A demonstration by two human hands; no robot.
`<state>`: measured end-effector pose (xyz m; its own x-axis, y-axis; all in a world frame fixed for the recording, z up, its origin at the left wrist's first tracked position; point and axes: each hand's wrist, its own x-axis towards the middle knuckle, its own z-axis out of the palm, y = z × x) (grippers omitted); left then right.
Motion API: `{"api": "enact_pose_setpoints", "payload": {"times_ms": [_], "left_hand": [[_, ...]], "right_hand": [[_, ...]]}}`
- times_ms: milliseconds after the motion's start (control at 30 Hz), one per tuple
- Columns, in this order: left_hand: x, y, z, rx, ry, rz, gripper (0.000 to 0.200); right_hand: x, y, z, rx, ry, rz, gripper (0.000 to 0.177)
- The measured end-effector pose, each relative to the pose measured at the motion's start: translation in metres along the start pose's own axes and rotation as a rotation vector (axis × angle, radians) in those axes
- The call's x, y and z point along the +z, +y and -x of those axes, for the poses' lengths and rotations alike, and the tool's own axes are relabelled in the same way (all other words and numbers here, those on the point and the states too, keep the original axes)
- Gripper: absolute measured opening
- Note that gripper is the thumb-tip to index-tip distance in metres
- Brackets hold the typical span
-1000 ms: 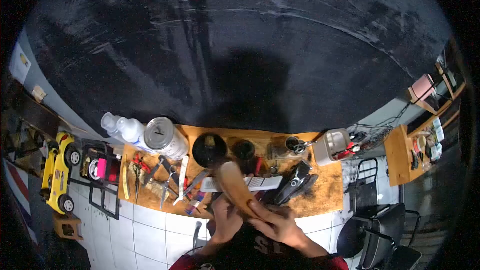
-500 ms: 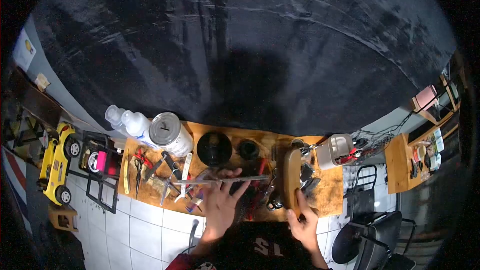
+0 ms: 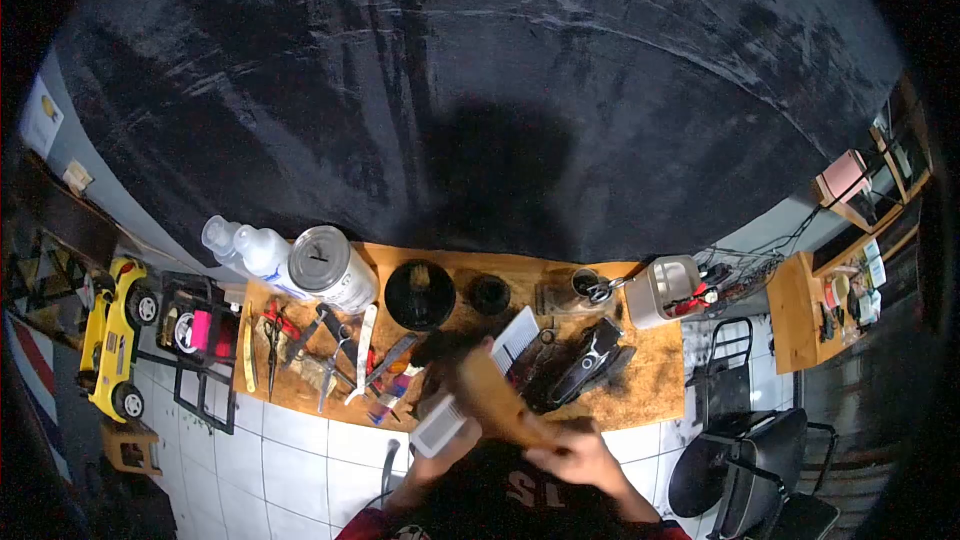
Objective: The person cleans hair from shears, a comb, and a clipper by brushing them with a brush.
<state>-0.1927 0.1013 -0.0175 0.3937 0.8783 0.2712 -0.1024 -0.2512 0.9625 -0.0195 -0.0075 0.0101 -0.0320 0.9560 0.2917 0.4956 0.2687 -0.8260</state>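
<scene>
My left hand (image 3: 440,460) is closed around the handle end of a pale, wide comb (image 3: 516,337), which slants up to the right with its toothed end showing. A wooden-backed brush (image 3: 492,395), smeared by motion, crosses over the comb and hides its middle. The fingers of my right hand (image 3: 582,455) grip the brush at its lower right end. Just beyond lies a black hair clipper (image 3: 588,362) on the wooden table (image 3: 640,380). Left of my left hand are scissors (image 3: 335,365), a white-handled razor (image 3: 366,345) and small colourful items.
Along the back edge stand a large can (image 3: 335,275), white bottles (image 3: 265,252), a black bowl (image 3: 420,295) and a pale bin (image 3: 662,292) with tools. A yellow toy car (image 3: 112,340) is at left; black chairs (image 3: 750,470) stand at right.
The brush has moved left from the table's right side to lie across the comb. The comb has turned from edge-on to a diagonal, broad face showing. Both hands are closer together.
</scene>
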Motion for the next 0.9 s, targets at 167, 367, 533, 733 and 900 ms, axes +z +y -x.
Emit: {"api": "enact_pose_setpoints", "payload": {"times_ms": [167, 367, 533, 733, 900], "left_hand": [[0.0, 0.011, 0.0, -0.077, 0.061, 0.309, 0.046], [0.003, -0.001, -0.007, -0.149, -0.043, -0.037, 0.046], [-0.01, -0.011, 0.001, 0.013, -0.051, -0.261, 0.046], [-0.011, 0.009, -0.009, -0.018, -0.011, 0.001, 0.047], [-0.007, 0.01, -0.013, -0.149, -0.086, -0.212, 0.042]], "right_hand": [[-0.009, 0.007, -0.007, 0.35, 0.261, -0.153, 0.044], [-0.021, -0.013, -0.007, -0.169, 0.047, 0.026, 0.047], [-0.005, -0.003, 0.002, 0.174, -0.041, -0.131, 0.04], [-0.008, 0.009, -0.011, 0.407, 0.395, -0.208, 0.034], [-0.018, -0.009, -0.006, -0.173, -0.009, 0.07, 0.042]]}}
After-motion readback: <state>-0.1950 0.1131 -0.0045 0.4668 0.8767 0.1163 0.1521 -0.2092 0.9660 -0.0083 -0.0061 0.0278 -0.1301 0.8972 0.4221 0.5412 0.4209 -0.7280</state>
